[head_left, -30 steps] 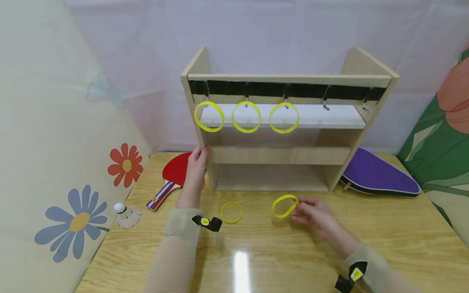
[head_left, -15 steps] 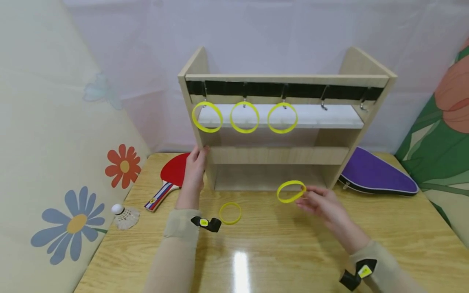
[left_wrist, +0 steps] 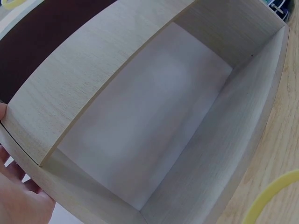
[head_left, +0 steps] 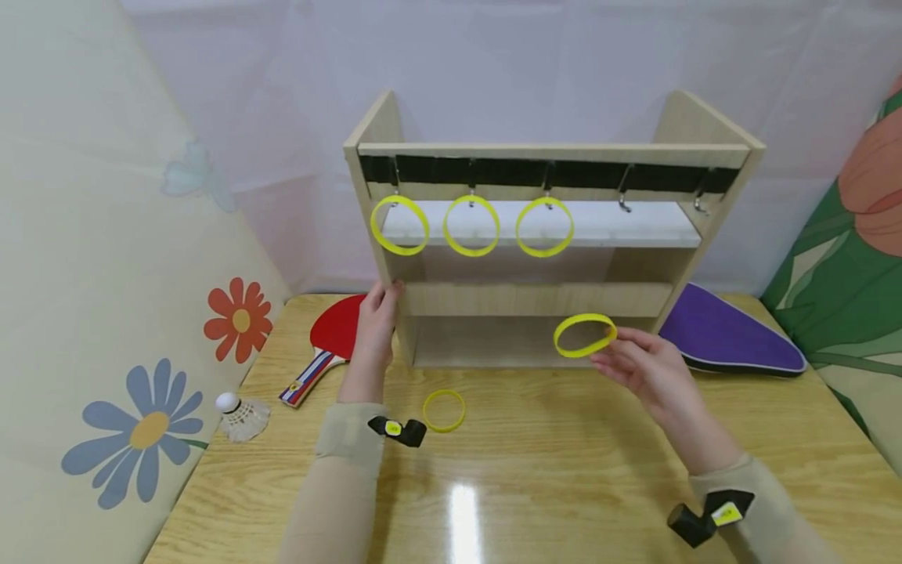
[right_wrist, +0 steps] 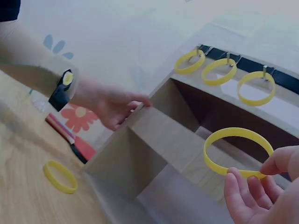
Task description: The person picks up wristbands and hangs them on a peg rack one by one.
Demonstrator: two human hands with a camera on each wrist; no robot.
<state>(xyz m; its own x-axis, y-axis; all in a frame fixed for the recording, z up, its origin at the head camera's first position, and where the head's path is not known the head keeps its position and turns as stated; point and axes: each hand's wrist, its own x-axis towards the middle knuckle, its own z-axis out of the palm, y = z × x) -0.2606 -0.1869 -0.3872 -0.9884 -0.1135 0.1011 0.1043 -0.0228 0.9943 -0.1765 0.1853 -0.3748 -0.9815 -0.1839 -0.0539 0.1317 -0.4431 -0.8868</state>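
My left hand (head_left: 376,333) grips the left side panel of a small wooden shelf (head_left: 535,298), thumb at its front edge. My right hand (head_left: 655,376) pinches a yellow wristband (head_left: 557,338) by its right side, in front of the shelf's lower right part. In the right wrist view this wristband (right_wrist: 207,151) sits between thumb and fingertips, hanging free of the shelf. Several metal hooks line the black strip (head_left: 592,171). Three of them, from the left, each carry a yellow wristband, the third wristband (head_left: 545,254) near the middle. The two right hooks, including the fourth hook (head_left: 625,204), hold nothing.
Another yellow wristband (head_left: 445,430) lies on the wooden table (head_left: 535,486) before the shelf. A red table tennis bat (head_left: 334,329) and a shuttlecock (head_left: 243,417) are at the left. On the right, a purple bat case (head_left: 733,333) lies against the shelf's side.
My right hand has lifted the yellow wristband up and to the right, from above the table to before the lower shelf. The left hand stays on the side panel.
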